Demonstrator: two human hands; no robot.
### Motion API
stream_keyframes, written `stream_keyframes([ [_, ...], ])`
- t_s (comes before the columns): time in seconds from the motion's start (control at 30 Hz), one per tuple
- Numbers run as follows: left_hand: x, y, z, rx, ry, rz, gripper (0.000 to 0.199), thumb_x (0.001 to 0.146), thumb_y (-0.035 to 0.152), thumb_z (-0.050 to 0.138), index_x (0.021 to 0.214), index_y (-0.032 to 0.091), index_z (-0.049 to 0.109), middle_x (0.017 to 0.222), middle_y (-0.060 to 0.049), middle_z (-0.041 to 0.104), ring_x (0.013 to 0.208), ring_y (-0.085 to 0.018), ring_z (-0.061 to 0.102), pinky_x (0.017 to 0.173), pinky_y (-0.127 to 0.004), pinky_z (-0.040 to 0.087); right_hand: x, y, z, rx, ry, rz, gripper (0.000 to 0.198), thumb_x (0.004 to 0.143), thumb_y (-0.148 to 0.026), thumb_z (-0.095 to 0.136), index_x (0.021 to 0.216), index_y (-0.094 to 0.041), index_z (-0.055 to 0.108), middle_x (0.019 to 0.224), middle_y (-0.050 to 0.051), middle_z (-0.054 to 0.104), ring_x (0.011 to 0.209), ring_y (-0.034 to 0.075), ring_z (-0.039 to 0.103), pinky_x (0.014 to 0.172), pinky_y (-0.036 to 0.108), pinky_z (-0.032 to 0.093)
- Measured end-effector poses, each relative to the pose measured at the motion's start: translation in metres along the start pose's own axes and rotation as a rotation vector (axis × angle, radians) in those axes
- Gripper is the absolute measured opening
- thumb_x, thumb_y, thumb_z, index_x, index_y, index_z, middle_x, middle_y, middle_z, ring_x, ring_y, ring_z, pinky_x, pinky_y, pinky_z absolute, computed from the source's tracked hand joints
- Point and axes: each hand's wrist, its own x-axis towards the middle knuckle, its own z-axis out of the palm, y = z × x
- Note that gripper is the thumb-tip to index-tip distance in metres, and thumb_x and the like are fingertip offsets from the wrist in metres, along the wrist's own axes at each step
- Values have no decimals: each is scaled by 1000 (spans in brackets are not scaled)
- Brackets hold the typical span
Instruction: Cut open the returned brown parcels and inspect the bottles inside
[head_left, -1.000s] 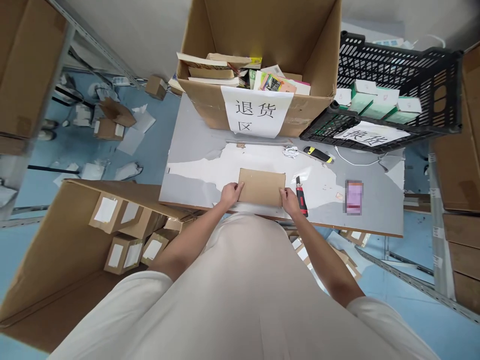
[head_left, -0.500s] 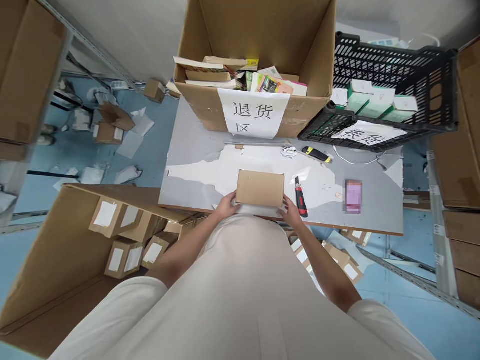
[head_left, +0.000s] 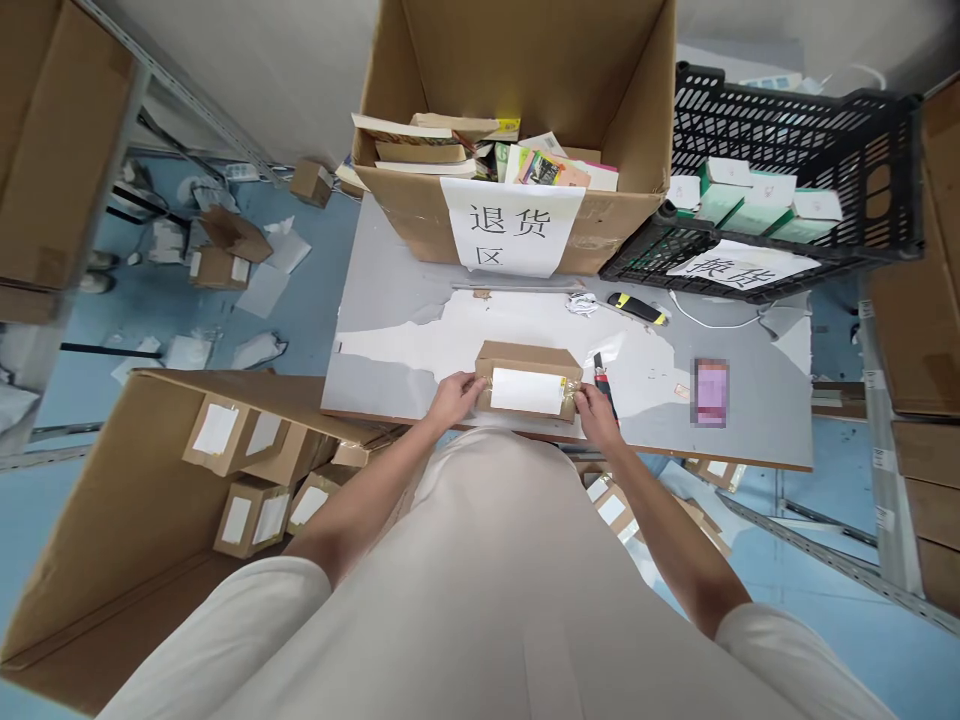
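A small brown cardboard box [head_left: 525,354] is between my hands at the table's front edge, with a white label [head_left: 527,391] on the side turned up to me and clear tape at its ends. My left hand [head_left: 456,398] grips the box's left end with its fingers closed. On the right end, my right hand [head_left: 596,412] pinches the corner. Just beyond that hand lies a red and black utility knife [head_left: 602,378], its lower part partly covered by the hand.
Behind stand a big carton [head_left: 409,220] of books and a black plastic crate [head_left: 799,125] with green-white boxes. On the table [head_left: 765,430] lie a yellow-black cutter [head_left: 636,307] and a blurred pink item [head_left: 710,392]. A large open carton [head_left: 97,540] holding labelled parcels is at left.
The box has been tipped, so its labelled, taped side now shows. Both hands have closed on its ends, and my right hand has come up beside the red knife.
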Motion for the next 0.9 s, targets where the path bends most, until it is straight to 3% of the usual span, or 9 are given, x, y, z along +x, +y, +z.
stream_keyframes([
  [0.1,9,15,-4,94,17,-39,53,89,57,39,58,18,57,56,-1,51,59,-14,48,59,-27,35,10,-14,-7,-134,-9,56,47,94,-50,28,98,-16,61,95,14,66,89,26,59,82,41,46],
  [0.27,24,21,3,90,40,-82,51,88,57,40,55,19,52,53,0,50,57,-14,47,58,-27,32,24,-20,-6,-136,-12,113,50,93,-53,26,95,-17,61,86,11,66,84,25,60,80,38,45],
  [0.4,27,15,4,53,27,-137,52,88,58,38,57,19,55,55,-2,56,60,-16,53,60,-28,37,25,-12,-4,-86,-9,142,53,92,-57,26,99,-18,62,85,9,67,80,24,61,77,37,48],
  [0.47,24,7,5,-35,10,-151,52,90,56,35,64,18,61,64,-5,63,65,-18,59,65,-29,43,23,-3,-2,40,-17,178,55,92,-58,26,104,-18,62,87,9,67,77,22,62,75,37,50],
  [0.57,18,-11,8,-217,-18,-133,46,91,44,34,93,15,69,90,-8,71,79,-19,66,79,-33,50,16,14,1,232,8,199,52,91,-52,30,116,-17,59,98,11,67,81,21,65,79,38,53],
  [0.63,12,-24,13,-275,-37,-117,43,86,37,42,114,13,64,109,-11,70,88,-20,68,88,-36,51,11,25,4,246,17,152,47,87,-43,41,125,-17,54,113,13,65,93,22,65,87,41,52],
  [0.7,7,-34,18,-285,-65,-92,56,78,32,54,130,12,54,125,-13,63,101,-22,67,94,-38,49,7,31,6,235,-10,106,55,79,-34,55,132,-20,49,128,14,58,107,24,62,94,43,49],
  [0.8,2,-41,28,-295,-111,-11,72,70,33,64,138,14,47,136,-13,56,119,-27,58,104,-41,44,3,32,12,234,-64,82,74,69,-27,65,139,-26,41,141,11,49,124,27,53,99,45,47],
  [0.9,1,-40,35,-352,-120,41,65,76,41,61,134,15,51,133,-11,59,123,-27,55,108,-42,40,4,26,18,291,-96,94,71,68,-27,68,134,-25,42,136,11,54,124,26,53,102,46,45],
])
